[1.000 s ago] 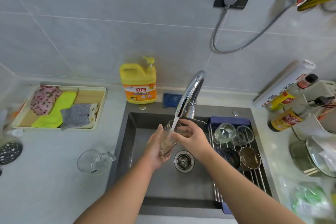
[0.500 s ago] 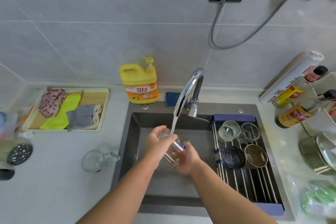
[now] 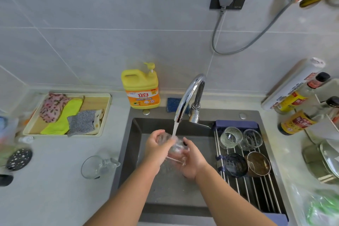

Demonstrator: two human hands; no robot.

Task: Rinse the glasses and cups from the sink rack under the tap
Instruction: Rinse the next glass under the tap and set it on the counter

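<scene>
Both hands grasp one clear glass (image 3: pixel 177 149) over the sink (image 3: pixel 136 152). The left hand (image 3: pixel 157 149) curls over its upper end, and the right hand (image 3: pixel 192 161) cups it from below.

A second ago the glass stood nearly upright in the stream, with the right hand at its rim and the left beneath. Half a second ago it had been tipped over. Now it lies slanted, its thick base low and toward the person. The water (image 3: pixel 174 128) from the tap (image 3: pixel 190 93) strikes it just beside the left fingers. I judge that the inside has been filled and emptied and the outer wall is getting its turn, so this piece is close to done.

The glass is smooth, transparent and wet, and probably slippery. The tap is a polished chrome gooseneck, and the sink is a dark matte grey.

Across the sink's right part lies the sink rack (image 3: pixel 256 192), made of thin steel rods with blue end bars. Four pieces wait on it:
- a ribbed clear tumbler (image 3: pixel 230 137)
- a plain clear glass (image 3: pixel 251 139) touching the tumbler
- a dark round cup (image 3: pixel 235 165)
- a glossy brownish cup (image 3: pixel 258 164)

To the left of the sink, a clear handled mug (image 3: pixel 97 167) sits on the pale, smooth bench (image 3: pixel 55 198).
</scene>
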